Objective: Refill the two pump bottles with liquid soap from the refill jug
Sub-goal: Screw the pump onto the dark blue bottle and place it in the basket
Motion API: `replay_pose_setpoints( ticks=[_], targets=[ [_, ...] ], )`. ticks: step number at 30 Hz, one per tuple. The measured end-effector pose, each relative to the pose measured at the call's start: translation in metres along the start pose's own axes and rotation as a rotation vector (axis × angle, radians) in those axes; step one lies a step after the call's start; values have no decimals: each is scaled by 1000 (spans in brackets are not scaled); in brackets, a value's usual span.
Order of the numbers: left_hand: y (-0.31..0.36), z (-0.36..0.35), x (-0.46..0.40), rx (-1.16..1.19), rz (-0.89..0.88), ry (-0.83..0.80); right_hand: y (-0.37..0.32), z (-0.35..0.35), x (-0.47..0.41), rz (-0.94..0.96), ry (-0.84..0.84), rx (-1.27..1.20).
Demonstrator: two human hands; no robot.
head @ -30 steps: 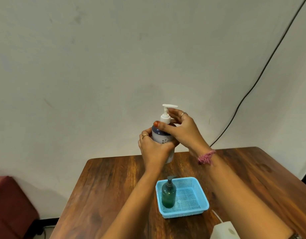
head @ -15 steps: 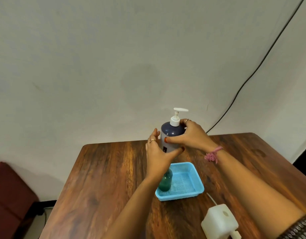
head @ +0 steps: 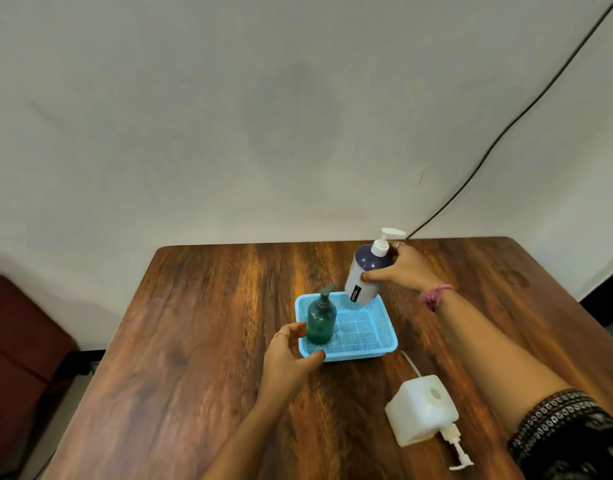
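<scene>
left hand: fingers loosely spread, holding nothing | right hand: arm extended, fingers curled in grip

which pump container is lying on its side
The white refill jug, on the table near the right forearm, pump pointing toward the camera. The green bottle and blue-topped bottle are not.

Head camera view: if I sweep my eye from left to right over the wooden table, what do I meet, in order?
Left hand → green pump bottle → white and navy pump bottle, held tilted over the blue basket → right hand → white refill jug.
</scene>
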State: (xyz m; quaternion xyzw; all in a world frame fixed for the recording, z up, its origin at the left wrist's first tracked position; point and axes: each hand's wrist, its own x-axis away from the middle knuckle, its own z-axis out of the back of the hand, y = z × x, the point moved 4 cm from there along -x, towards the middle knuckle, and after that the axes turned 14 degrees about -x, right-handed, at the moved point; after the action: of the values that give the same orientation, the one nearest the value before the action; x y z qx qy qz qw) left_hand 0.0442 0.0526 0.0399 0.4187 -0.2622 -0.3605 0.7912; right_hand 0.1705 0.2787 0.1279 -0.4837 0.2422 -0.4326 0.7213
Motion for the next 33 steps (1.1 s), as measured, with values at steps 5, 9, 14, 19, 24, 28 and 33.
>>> replay_pose_setpoints(
  ticks=[5, 9, 14, 19, 24, 28, 33],
  targets=[
    [-3, -15, -1, -25, 7, -41, 19, 0, -1, -18, -36, 19],
    [-1, -25, -3, -29, -6, -78, 34, -6, 0, -37, -56, 72],
    [-3, -28, -6, -43, 10, -100, 59, -22, -4, -83, -96, 160],
    [-7, -26, -3, -51, 21, -115, 77, -36, -8, -121, -132, 217],
    [-17, -24, 0, -50, 55, -133, 93, -42, -10, -165, -158, 208],
    [-22, -23, 2, -33, 67, -176, 103, -37, -9, -188, -196, 176],
    [-20, -30, 4, -32, 64, -206, 106, -34, -3, -224, -258, 157]
  ],
)
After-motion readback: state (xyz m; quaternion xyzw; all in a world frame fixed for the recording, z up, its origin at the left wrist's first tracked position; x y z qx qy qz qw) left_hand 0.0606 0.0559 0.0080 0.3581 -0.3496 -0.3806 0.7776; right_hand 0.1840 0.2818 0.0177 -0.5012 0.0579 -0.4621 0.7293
